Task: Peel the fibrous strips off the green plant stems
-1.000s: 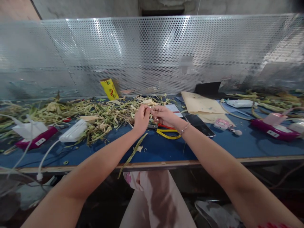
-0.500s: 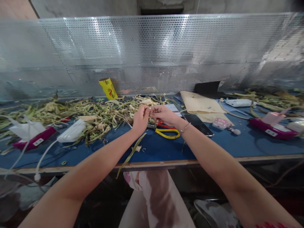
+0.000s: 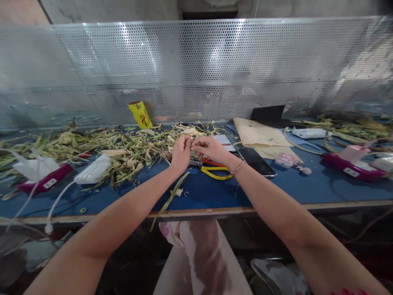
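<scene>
My left hand [image 3: 181,154] and my right hand [image 3: 210,149] meet fingertip to fingertip over the blue tabletop [image 3: 211,194]. Both are closed in a pinch, and whatever sits between the fingers is too small to make out. Beneath my right hand lies a pair of scissors or shears with yellow and red handles [image 3: 216,176], its blades partly hidden. Behind my left hand spreads a heap of cut, dried green plant scraps [image 3: 138,149]. One long strip of leaf [image 3: 170,196] hangs over the table's front edge.
A yellow cardboard tube [image 3: 140,115] leans near the perforated metal screen [image 3: 196,69]. To the right are a black phone [image 3: 258,161], brown paper [image 3: 260,133], a pink case [image 3: 285,159] and a magenta power strip [image 3: 353,167]. On the left, a white power bank [image 3: 93,169] trails a cable.
My fingertips have shifted slightly against each other, with the right hand a little further left. The things on the table have stayed where they were.
</scene>
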A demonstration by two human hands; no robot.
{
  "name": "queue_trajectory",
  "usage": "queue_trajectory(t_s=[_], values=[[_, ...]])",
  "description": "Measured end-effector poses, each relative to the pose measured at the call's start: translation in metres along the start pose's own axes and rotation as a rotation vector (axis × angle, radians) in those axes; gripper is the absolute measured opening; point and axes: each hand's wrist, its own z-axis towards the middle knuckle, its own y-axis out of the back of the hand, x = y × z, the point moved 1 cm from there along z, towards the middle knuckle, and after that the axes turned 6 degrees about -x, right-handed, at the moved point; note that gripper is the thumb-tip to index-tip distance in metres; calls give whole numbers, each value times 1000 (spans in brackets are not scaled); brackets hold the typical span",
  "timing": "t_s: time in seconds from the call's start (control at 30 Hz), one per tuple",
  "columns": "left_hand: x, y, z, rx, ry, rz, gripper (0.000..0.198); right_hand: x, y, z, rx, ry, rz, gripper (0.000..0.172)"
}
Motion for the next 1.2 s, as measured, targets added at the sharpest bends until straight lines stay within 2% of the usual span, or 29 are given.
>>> queue_trajectory(t_s=[0.1, 0.27, 0.33, 0.6, 0.9, 1.1, 1.2], values=[[0, -1, 1, 26, 17, -56, 24, -1, 0, 0, 25, 18, -49, 6], [1, -4, 1, 149, 217, -268, 24, -4, 1, 0, 26, 14, -51, 9], [1, -5, 1, 153, 248, -329, 25, -4, 2, 1, 16, 22, -45, 7], [-1, -2, 1, 16, 217, -270, 21, -9, -2, 1, -45, 96, -11, 7], [-2, -1, -1, -32, 159, -200, 19, -16, -4, 0, -71, 154, -35, 10], [-3, 0, 0, 27, 232, -237, 23, -13, -1, 1, -127, 318, -275, 10], [-3, 0, -1, -11, 198, -210, 27, -11, -2, 1, -172, 410, -412, 12]])
